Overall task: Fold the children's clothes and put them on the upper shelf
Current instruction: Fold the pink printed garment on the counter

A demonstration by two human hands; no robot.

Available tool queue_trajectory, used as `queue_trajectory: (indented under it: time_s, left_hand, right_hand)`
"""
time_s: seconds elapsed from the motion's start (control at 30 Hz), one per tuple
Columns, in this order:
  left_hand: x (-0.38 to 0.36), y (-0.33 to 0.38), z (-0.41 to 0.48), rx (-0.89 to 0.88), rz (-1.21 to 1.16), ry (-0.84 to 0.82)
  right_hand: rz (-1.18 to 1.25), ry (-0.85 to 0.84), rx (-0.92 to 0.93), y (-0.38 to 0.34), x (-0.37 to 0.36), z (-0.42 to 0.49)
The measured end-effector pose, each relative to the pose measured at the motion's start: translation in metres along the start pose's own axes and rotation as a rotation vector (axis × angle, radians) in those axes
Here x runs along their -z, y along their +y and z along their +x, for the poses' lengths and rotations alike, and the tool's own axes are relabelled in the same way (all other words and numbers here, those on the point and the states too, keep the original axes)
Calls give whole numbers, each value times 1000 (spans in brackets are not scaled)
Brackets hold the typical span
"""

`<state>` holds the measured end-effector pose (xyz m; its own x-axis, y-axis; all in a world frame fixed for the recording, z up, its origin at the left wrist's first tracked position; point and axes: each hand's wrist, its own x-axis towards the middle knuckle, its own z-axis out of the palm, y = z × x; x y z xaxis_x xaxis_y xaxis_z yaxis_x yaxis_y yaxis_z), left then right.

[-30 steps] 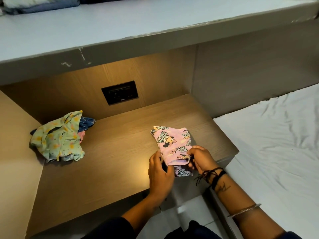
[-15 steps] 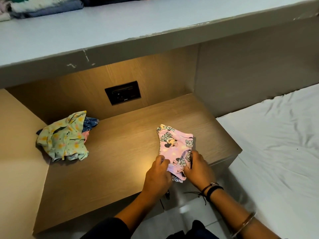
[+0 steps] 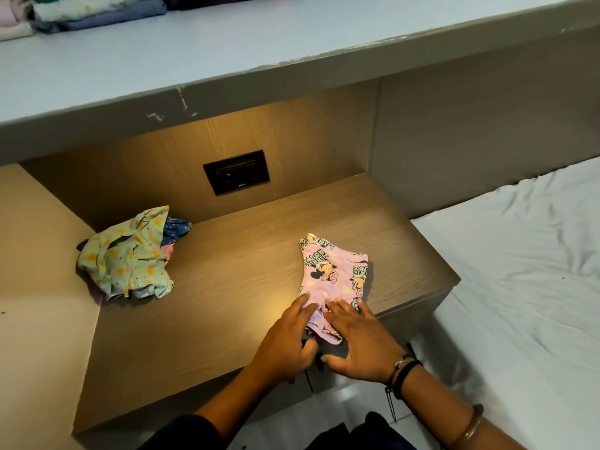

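Note:
A pink cartoon-print garment (image 3: 331, 274) lies folded on the wooden lower shelf (image 3: 227, 287), near its front right corner. My left hand (image 3: 287, 342) and my right hand (image 3: 357, 342) rest flat on its near end, fingers spread, pressing it down. A crumpled heap of green floral and blue clothes (image 3: 130, 258) sits at the shelf's back left. The grey upper shelf (image 3: 227, 53) runs across the top, with folded clothes (image 3: 81, 11) stacked at its far left.
A black socket panel (image 3: 236, 177) is set in the back wall of the niche. A bed with a white sheet (image 3: 519, 287) lies to the right. A wooden side panel (image 3: 39, 287) bounds the shelf on the left.
Both hands let go of the garment's near edge, which they were pinching, and now lie flat on it. The garment has settled onto the shelf.

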<state>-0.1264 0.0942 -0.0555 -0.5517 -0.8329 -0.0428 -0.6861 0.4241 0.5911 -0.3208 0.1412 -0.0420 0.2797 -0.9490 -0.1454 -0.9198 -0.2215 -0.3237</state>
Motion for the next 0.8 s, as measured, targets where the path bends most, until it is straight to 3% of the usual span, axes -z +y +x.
queue_trajectory:
  time_s: [0.1,0.2,0.3,0.47,0.6,0.7,0.8]
  left_hand:
    - [15,-13,2,-120,350,-114]
    - [31,-23,9,-194,450,-58]
    - [46,-25,19,-156,298,-87]
    - [52,-17,27,-2,-57,-133]
    - [43,-3,37,63,-487,-192]
    - [38,0,50,159,-642,-79]
    - [39,0,61,289,-668,37]
  right_hand:
    - [-152,-24,-17,-3,-2,5]
    - [-125,13,14,0,2,9]
    - [7,99,56,10,17,12]
    - [449,161,-76,22,46,19]
    - [471,147,-63,23,66,37]
    - [640,173,-90,22,75,57]
    - [893,266,-275,30,73,74]
